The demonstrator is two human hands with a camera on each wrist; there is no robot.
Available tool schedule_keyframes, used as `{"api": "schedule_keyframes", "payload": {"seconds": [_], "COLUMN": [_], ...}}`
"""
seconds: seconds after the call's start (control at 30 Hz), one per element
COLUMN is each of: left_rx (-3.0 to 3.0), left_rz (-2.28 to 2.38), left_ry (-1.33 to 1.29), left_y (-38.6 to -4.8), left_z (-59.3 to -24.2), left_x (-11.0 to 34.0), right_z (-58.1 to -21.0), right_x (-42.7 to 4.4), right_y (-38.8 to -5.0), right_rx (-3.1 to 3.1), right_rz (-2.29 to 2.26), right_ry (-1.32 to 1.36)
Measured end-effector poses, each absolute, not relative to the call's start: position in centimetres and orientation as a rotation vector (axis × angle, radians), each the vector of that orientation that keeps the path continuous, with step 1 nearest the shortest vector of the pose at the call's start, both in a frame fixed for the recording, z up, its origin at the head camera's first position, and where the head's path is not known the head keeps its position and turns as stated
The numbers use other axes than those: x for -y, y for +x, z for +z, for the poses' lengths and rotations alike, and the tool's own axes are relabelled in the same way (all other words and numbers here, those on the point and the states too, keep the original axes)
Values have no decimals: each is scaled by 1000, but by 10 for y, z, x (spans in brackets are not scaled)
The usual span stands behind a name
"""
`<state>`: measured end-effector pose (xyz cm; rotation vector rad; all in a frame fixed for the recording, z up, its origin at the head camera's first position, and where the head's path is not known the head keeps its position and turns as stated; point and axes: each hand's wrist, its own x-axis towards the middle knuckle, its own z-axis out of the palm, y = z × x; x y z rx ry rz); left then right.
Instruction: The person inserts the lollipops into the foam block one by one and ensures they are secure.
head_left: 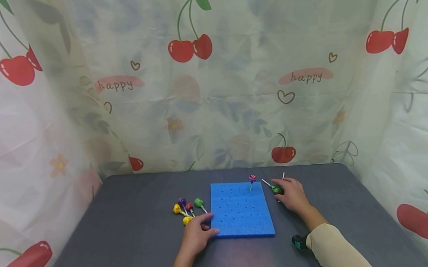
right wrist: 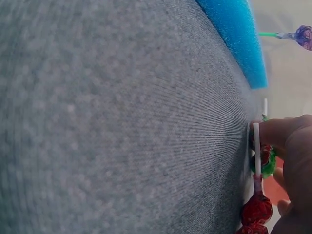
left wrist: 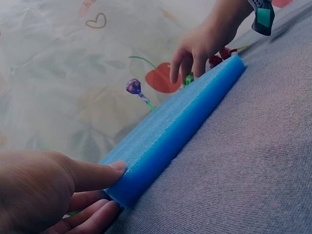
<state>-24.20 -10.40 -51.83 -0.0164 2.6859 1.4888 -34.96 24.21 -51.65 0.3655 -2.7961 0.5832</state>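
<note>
My left hand holds the near left corner of a blue foam board. In the left wrist view its thumb lies on the top face, with fingers along the side and beneath. A purple-and-red wrapped lollipop stands upright in the board's far right part. On the right, my right hand reaches down over a green-wrapped lollipop, fingers and thumb spread about it. Red-wrapped lollipops lie under and beside that hand, mostly hidden in the head view.
Left of the board lie several lollipops: a green one, a purple one, a red one and yellow ones. Rows of small holes dot the board. Cherry-printed curtains enclose the grey table.
</note>
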Motion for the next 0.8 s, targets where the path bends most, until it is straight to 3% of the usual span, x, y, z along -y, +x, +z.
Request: {"api": "schedule_keyframes", "payload": {"seconds": [0.8], "left_rx": [-2691], "left_rz": [1472], "left_ry": [-17], "left_y": [-242], "left_z": [-516], "left_x": [104], "right_z": [-515], "right_x": [-238], "right_y": [-346], "right_rx": [2753], "right_rz": [641], "right_ry": [311]}}
